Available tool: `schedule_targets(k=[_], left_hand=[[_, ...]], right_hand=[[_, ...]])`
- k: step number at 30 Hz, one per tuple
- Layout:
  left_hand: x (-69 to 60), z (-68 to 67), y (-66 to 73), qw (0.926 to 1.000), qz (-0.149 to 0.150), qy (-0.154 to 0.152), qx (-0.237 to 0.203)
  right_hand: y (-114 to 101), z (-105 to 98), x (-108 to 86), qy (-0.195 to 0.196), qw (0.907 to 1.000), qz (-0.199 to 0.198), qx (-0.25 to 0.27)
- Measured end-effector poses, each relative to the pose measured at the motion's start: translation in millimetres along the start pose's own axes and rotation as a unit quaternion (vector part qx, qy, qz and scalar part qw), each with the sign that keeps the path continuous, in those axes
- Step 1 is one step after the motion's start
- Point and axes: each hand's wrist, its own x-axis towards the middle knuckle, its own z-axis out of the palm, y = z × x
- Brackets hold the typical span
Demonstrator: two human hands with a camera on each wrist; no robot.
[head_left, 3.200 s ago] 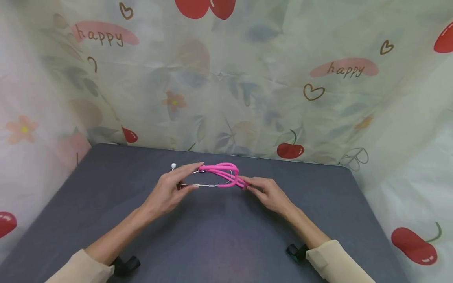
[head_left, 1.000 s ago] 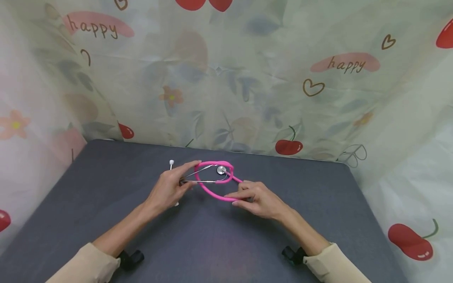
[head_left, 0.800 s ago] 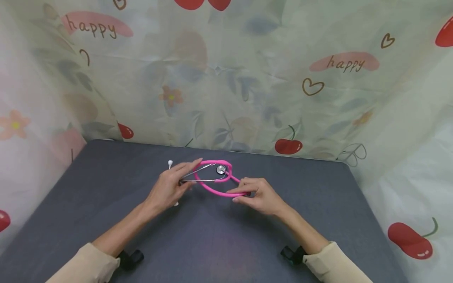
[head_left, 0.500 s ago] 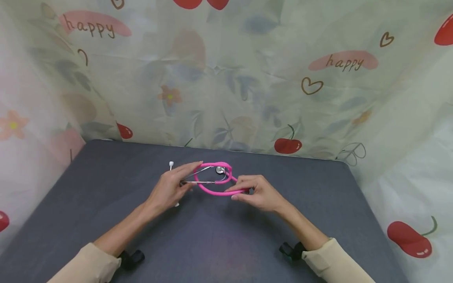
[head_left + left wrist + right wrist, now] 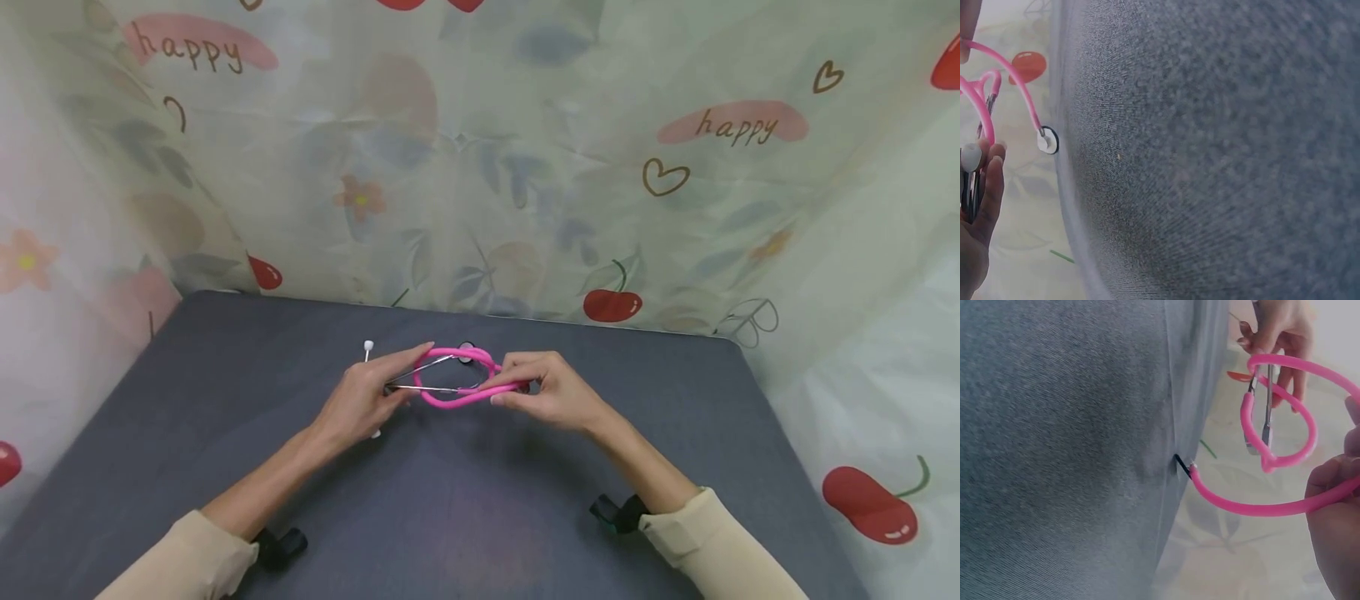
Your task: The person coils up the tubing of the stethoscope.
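A stethoscope with bright pink tubing [image 5: 450,402] is held up between both hands over the grey table. My left hand [image 5: 365,392] grips its metal ear tubes [image 5: 438,389] and part of the tubing, and a white ear tip [image 5: 368,345] pokes out beyond the knuckles. My right hand [image 5: 551,392] pinches the pink tubing at the right side of the loop. The round chest piece [image 5: 1048,140] hangs free at the end of a length of tubing in the left wrist view; in the head view it sits partly behind the loop.
The dark grey tabletop [image 5: 465,517] spreads under both arms. A printed curtain [image 5: 480,208] with cherries, hearts and lettering hangs behind the table and at both sides. Black wrist cameras [image 5: 279,550] sit at the beige sleeve cuffs.
From one bundled coil, the tubing has opened into a wider loop and the chest piece has come into view. Lately my right hand has risen a little, narrowing the loop.
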Motion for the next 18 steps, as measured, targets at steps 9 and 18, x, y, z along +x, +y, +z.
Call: schedule_targets(k=[9,18], left_hand=[[-0.9,1.1,3.6,0.9994,0.025,-0.021,0.007],[-4.4,7.4,4.4,0.999,0.024,-0.038,-0.005]], right_hand=[[3,-4,7.4,-0.01,0.9998,-0.015,-0.012],[21,-8,15.0,-0.021,0.9991,-0.01,-0.036]])
